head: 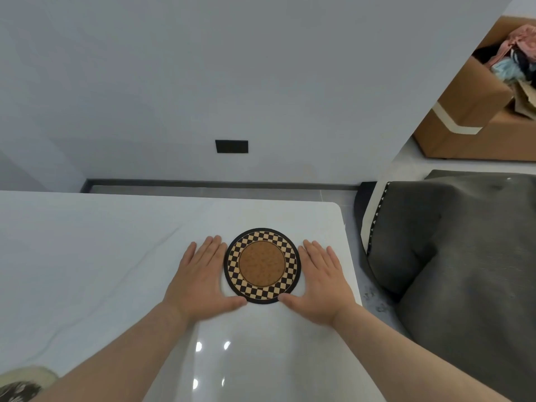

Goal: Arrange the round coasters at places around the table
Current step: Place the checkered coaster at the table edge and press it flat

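A round coaster (262, 265) with a brown cork centre, a black-and-tan checkered ring and a dark rim lies flat on the white table (116, 256), near its far right corner. My left hand (203, 278) lies flat on the table against the coaster's left edge, fingers straight, thumb touching the lower rim. My right hand (320, 281) lies flat against the right edge in the same way, thumb at the lower rim. Neither hand grips the coaster.
The table's right edge runs just past my right hand. A grey cushioned seat (452, 256) stands beside it. A cardboard box (478, 111) of cloth items sits on the floor at the far right. A patterned object (20, 384) shows at the bottom left corner.
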